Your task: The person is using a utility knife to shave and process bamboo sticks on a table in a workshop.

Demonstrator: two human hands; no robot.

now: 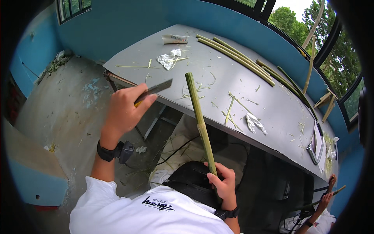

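My left hand (124, 107) is raised at the table's left front corner, its fingers closed round a utility knife (156, 89). The long grey blade points up and to the right, and some yellow shows at the handle. In front of my body my right hand (224, 182) grips a green bamboo stalk (201, 126) near its lower end. The stalk stands tilted, its top leaning left over the table edge, with a pale node about halfway up. Blade and stalk are apart.
The grey table (191, 50) carries several bamboo poles (237, 60), a paper cup (174, 39) on its side, crumpled tissue (168, 58), scattered shavings and a hacksaw (313, 154). At lower right another person's hand (325, 199) holds a thin stalk. Windows line the far wall.
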